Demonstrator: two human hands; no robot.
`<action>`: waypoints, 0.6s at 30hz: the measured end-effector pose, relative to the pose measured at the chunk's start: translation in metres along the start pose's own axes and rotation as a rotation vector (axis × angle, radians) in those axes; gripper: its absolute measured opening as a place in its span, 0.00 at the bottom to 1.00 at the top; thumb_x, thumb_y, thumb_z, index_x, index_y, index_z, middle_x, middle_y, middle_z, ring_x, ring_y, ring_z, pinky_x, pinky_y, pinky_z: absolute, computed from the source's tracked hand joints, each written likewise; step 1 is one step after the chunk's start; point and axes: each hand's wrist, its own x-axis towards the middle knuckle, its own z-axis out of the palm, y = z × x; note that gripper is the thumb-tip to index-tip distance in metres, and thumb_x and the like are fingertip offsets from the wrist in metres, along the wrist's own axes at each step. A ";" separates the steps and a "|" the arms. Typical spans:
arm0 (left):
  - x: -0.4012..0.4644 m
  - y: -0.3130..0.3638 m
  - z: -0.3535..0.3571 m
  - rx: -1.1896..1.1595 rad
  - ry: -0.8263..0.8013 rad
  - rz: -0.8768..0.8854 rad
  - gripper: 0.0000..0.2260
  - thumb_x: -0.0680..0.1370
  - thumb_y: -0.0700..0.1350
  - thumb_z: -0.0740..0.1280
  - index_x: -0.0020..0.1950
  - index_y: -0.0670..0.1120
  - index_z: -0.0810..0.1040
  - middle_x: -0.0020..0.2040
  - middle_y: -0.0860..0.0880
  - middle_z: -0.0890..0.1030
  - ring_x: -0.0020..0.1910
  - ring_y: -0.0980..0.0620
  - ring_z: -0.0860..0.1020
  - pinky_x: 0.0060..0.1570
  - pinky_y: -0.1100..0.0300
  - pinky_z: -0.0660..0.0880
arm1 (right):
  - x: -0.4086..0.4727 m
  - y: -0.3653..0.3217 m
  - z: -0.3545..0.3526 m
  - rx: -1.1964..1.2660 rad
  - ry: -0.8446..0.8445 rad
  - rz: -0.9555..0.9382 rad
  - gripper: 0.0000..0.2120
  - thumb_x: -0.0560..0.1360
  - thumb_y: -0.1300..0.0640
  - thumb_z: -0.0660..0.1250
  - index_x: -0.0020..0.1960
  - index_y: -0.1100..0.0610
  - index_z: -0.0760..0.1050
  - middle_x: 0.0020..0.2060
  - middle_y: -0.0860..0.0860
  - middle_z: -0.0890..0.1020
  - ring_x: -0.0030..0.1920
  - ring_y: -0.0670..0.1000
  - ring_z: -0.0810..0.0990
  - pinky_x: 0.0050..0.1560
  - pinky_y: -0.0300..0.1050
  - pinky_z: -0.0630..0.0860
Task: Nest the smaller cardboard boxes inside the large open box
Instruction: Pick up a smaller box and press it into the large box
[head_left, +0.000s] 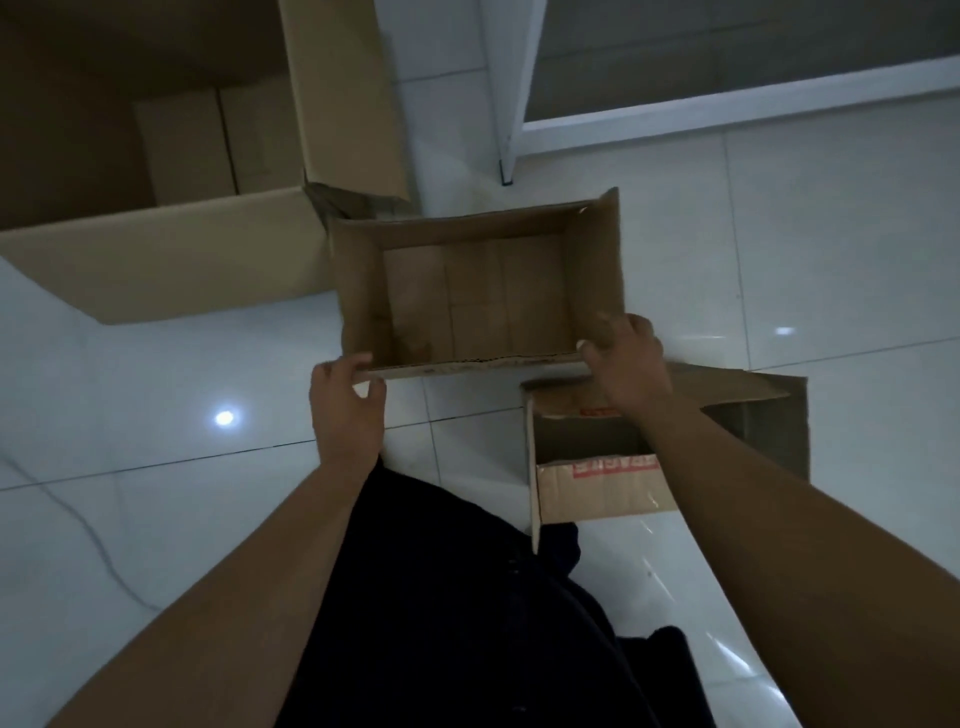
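An open medium cardboard box (475, 296) is in the middle of the view, empty inside. My left hand (345, 408) grips its near left corner, and my right hand (626, 364) grips its near right corner. The large open box (171, 254) stands at the upper left with its flaps spread; its dark inside shows a bare bottom. A smaller cardboard box (605, 486) with red printed tape sits on the floor at the lower right, partly hidden under my right forearm.
The floor is glossy white tile (156, 415) with a light reflection. A white door frame (511, 104) and grey panel stand at the upper right. My dark trousers (467, 597) fill the lower middle.
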 end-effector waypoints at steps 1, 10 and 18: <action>0.011 -0.002 -0.005 0.022 -0.025 0.027 0.14 0.76 0.41 0.67 0.61 0.42 0.76 0.58 0.38 0.72 0.58 0.43 0.73 0.56 0.65 0.65 | -0.002 -0.004 0.006 -0.017 -0.009 0.022 0.26 0.77 0.48 0.62 0.72 0.53 0.62 0.73 0.58 0.60 0.71 0.61 0.62 0.68 0.57 0.62; 0.102 -0.011 -0.017 0.028 -0.433 -0.074 0.36 0.76 0.49 0.67 0.77 0.50 0.48 0.74 0.40 0.57 0.70 0.41 0.63 0.64 0.53 0.63 | 0.011 -0.021 0.033 0.161 0.139 0.341 0.28 0.77 0.47 0.63 0.74 0.48 0.58 0.77 0.54 0.45 0.75 0.63 0.53 0.71 0.62 0.59; 0.170 0.014 -0.007 0.201 -0.442 0.196 0.35 0.77 0.44 0.64 0.77 0.52 0.46 0.72 0.36 0.64 0.63 0.36 0.72 0.63 0.43 0.70 | 0.038 -0.028 0.039 0.249 0.150 0.480 0.27 0.78 0.56 0.63 0.73 0.48 0.58 0.74 0.57 0.54 0.67 0.65 0.66 0.65 0.56 0.67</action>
